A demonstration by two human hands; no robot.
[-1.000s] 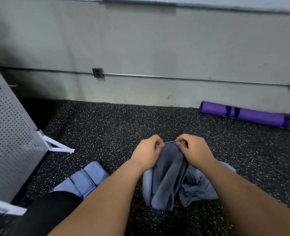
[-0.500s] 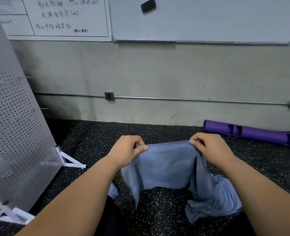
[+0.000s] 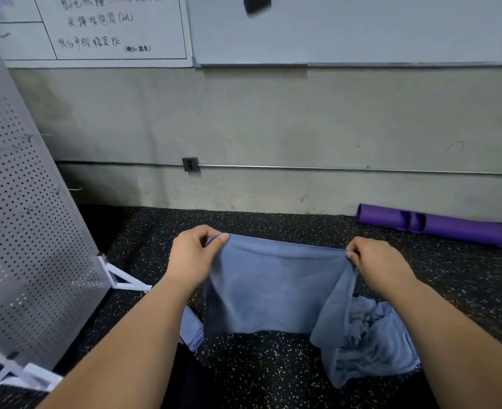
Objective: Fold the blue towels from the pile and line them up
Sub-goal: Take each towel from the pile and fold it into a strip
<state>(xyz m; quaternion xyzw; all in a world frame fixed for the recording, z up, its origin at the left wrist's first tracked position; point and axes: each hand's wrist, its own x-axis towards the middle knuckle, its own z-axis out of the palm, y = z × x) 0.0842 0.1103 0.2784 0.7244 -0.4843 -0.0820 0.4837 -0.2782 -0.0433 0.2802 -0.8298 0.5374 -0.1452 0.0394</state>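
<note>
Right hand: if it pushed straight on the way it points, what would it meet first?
Beyond the blue towel it pinches, the right hand points forward, slightly left: only speckled floor, then probably the wall. The purple roller lies aside.

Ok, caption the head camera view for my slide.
Left hand and right hand pinch the top corners of a blue towel, held spread beside the crumpled pile.

Purple roller runs off the right edge; whiteboard writing is blurred
</note>
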